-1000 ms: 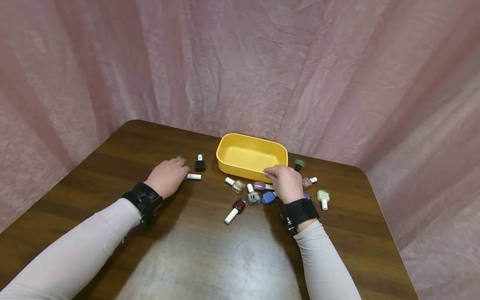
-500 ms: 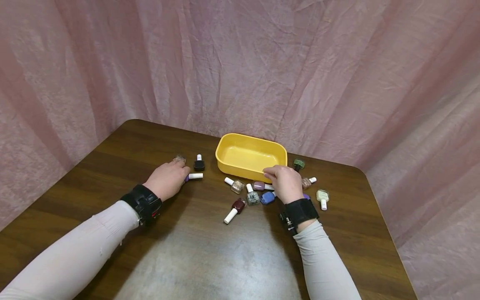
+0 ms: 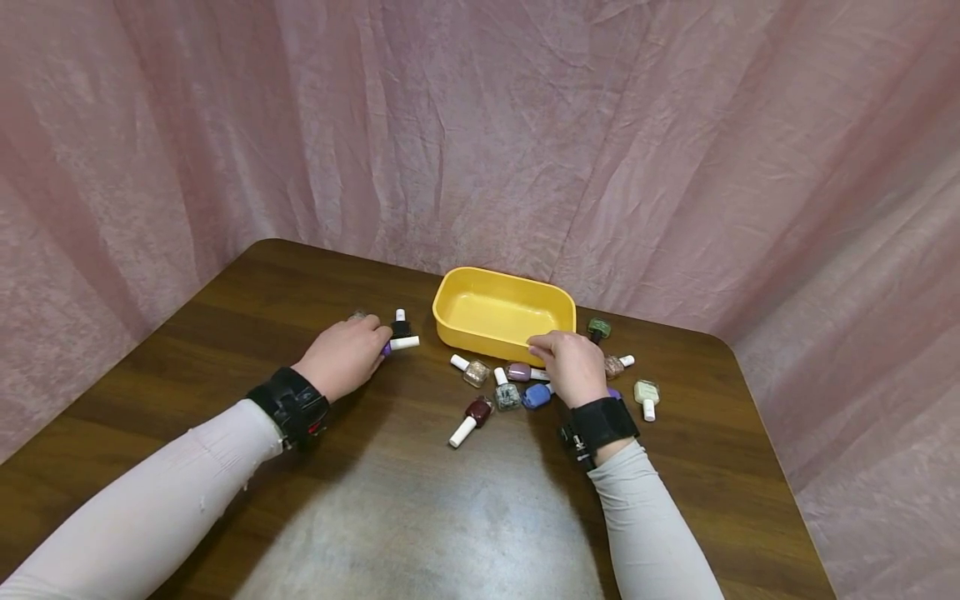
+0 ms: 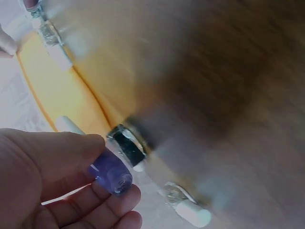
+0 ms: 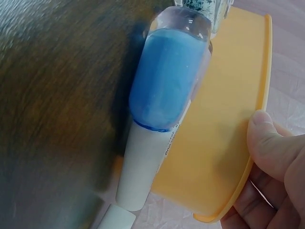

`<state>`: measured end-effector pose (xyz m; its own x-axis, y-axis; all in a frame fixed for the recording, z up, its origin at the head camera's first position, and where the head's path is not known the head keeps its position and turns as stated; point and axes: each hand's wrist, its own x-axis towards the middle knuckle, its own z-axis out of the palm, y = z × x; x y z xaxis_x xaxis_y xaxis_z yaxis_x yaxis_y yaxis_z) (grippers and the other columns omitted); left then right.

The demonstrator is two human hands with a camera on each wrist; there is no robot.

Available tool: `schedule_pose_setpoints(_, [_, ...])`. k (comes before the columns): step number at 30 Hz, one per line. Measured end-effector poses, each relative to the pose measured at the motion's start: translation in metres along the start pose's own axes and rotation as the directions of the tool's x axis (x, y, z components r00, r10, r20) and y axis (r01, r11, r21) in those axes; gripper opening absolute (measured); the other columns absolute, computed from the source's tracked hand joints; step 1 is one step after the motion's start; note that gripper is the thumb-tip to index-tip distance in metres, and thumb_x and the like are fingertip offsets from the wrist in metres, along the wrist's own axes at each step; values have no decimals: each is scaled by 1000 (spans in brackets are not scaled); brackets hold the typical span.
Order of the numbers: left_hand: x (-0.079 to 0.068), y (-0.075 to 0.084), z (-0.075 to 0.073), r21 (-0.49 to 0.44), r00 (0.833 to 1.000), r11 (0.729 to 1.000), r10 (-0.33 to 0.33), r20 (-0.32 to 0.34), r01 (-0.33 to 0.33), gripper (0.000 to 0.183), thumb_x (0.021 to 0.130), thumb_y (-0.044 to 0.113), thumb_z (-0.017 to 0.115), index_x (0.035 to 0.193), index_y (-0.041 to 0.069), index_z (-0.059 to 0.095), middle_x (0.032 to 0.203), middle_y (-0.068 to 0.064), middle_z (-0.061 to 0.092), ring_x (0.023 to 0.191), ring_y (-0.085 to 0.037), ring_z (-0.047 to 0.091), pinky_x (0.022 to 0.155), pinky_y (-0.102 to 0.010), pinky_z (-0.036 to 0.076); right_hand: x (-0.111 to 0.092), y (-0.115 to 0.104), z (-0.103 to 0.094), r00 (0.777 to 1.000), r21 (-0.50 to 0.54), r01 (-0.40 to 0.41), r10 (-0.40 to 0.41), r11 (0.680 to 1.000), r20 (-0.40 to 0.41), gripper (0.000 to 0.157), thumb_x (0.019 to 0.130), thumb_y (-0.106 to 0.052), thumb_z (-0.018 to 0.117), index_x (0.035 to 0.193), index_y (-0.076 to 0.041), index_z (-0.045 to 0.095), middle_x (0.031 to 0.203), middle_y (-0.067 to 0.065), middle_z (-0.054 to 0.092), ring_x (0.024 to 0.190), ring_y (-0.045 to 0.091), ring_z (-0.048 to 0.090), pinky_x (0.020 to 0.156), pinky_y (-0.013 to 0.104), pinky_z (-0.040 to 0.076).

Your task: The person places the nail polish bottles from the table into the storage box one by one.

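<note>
My left hand [image 3: 345, 357] pinches a purple nail polish bottle [image 4: 112, 174] between thumb and fingers; its white cap [image 3: 405, 342] points right toward the tub. Just beyond that hand lie a black nail polish bottle [image 3: 401, 328] and a glitter nail polish bottle [image 4: 190, 210], mostly hidden by the hand in the head view. My right hand [image 3: 573, 367] grips the front right rim of a yellow tub [image 3: 495, 317], thumb on one side and fingers on the other. Beneath that hand lies a blue nail polish bottle [image 5: 164, 76] with a white cap.
Several nail polish bottles lie before the tub, among them a dark red one [image 3: 478, 410], a gold glitter one [image 3: 476, 372] and a mauve one [image 3: 518, 372]. To its right are a green one [image 3: 598, 327] and a pale one [image 3: 646, 392]. A pink curtain [image 3: 495, 133] hangs behind.
My left hand has shifted slightly right and away from me, carrying the purple nail polish bottle toward the black one. The right hand stays on the tub's rim.
</note>
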<state>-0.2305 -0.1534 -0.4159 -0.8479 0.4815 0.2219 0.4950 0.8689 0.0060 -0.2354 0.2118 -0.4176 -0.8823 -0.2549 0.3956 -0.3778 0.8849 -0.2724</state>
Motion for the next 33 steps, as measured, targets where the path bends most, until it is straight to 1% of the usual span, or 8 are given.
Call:
schedule_pose_setpoints(3, [3, 4, -1, 0, 1000, 1000, 3, -10, -3, 24, 97, 12, 86, 112, -2, 76, 99, -14, 68, 86, -32, 66, 83, -48, 61, 0, 0, 0, 1000, 1, 0, 0, 1000, 3, 15, 101, -19, 82, 114, -15, 88, 103, 6, 84, 94, 33, 79, 75, 54, 60])
schedule_pose_setpoints(5, [6, 7, -1, -3, 1000, 1000, 11, -27, -12, 23, 97, 12, 85, 111, -2, 75, 98, -14, 68, 85, -32, 66, 84, -49, 60, 1, 1, 0, 1000, 1, 0, 0, 1000, 5, 16, 101, -19, 82, 115, -15, 88, 103, 6, 83, 94, 33, 78, 75, 54, 60])
schedule_pose_setpoints(9, [11, 12, -3, -15, 997, 1000, 26, -70, -28, 20, 98, 12, 82, 109, -2, 74, 96, -14, 67, 83, -32, 65, 79, -49, 59, 1, 2, 0, 1000, 0, 1, -1, 1000, 8, 16, 101, -20, 82, 115, -15, 88, 102, 6, 83, 93, 33, 78, 74, 53, 60])
schedule_pose_setpoints(11, [14, 16, -6, -20, 996, 999, 30, -84, -32, 19, 99, 13, 81, 109, -1, 73, 96, -13, 66, 82, -31, 64, 74, -47, 57, 1, 2, 0, 1000, -1, 1, -1, 1000, 6, 16, 101, -20, 82, 115, -15, 88, 102, 6, 83, 93, 33, 78, 73, 52, 60])
schedule_pose_setpoints(13, [17, 19, -9, -28, 995, 999, 31, -92, -33, 19, 99, 14, 82, 109, -1, 74, 95, -13, 66, 81, -31, 63, 72, -45, 57, 1, 2, 0, 1000, -1, 3, -3, 1000, 3, 17, 101, -20, 83, 115, -15, 88, 102, 6, 83, 92, 32, 78, 73, 52, 60])
schedule_pose_setpoints(19, [26, 29, -17, -58, 994, 998, 30, -107, -37, 21, 99, 15, 83, 110, 0, 75, 94, -11, 65, 80, -29, 61, 73, -41, 58, 0, 1, 1, 1000, 3, 6, -6, 1000, 2, 16, 101, -20, 82, 115, -15, 88, 101, 5, 83, 92, 32, 78, 74, 52, 60])
schedule_pose_setpoints(25, [37, 36, -19, -57, 988, 996, 56, -144, -65, 21, 100, 17, 82, 110, 0, 73, 91, -11, 64, 78, -28, 61, 72, -41, 59, -2, 2, 2, 1000, 7, 3, -3, 1000, 11, 15, 102, -20, 82, 114, -16, 89, 101, 5, 83, 93, 31, 78, 76, 51, 60])
schedule_pose_setpoints(33, [57, 41, -20, -72, 984, 995, 59, -169, -72, 20, 103, 18, 77, 111, 0, 73, 90, -12, 64, 77, -28, 61, 70, -42, 58, -1, 2, -1, 1000, 14, 6, -6, 1000, 5, 15, 102, -19, 80, 115, -15, 89, 100, 5, 83, 92, 31, 78, 76, 51, 60])
